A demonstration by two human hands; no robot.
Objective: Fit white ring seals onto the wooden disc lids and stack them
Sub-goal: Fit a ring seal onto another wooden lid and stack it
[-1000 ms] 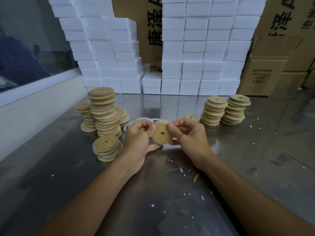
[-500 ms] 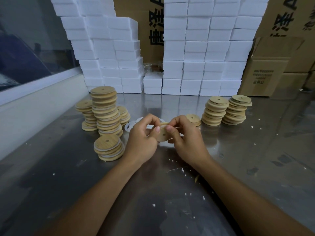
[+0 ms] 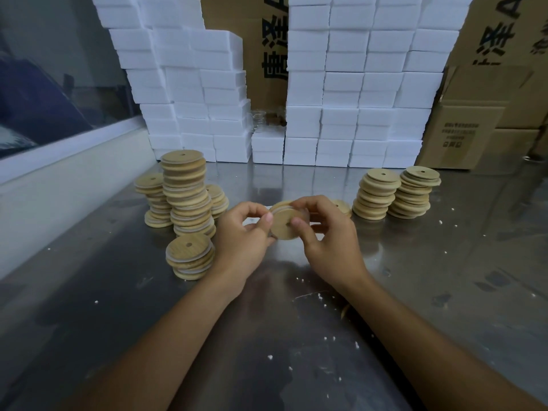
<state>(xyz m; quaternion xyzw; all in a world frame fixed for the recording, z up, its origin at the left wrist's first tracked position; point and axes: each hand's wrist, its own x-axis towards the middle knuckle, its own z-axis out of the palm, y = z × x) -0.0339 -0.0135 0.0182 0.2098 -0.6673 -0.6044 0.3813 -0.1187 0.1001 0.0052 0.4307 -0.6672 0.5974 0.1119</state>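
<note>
Both forearms reach in from the near edge of the steel counter (image 3: pixel 296 366). Left hand (image 3: pixel 241 232) and right hand (image 3: pixel 329 241) pinch one wooden disc lid (image 3: pixel 285 225) between them, fingers curled round its rim, held just above the counter mid-way across. A second ago its flat face showed with the ring half on; now it is tilted edge-up and a white ring seal (image 3: pixel 280 207) sits in the rim groove, so fitting looks about done and stacking likely follows. Short sealed stack (image 3: pixel 190 259) sits just left of the hands, taller sealed stacks (image 3: pixel 186 197) behind it, bare lid stacks (image 3: pixel 394 192) toward the far right. White foam blocks (image 3: pixel 355 84) line the far edge.
</note>
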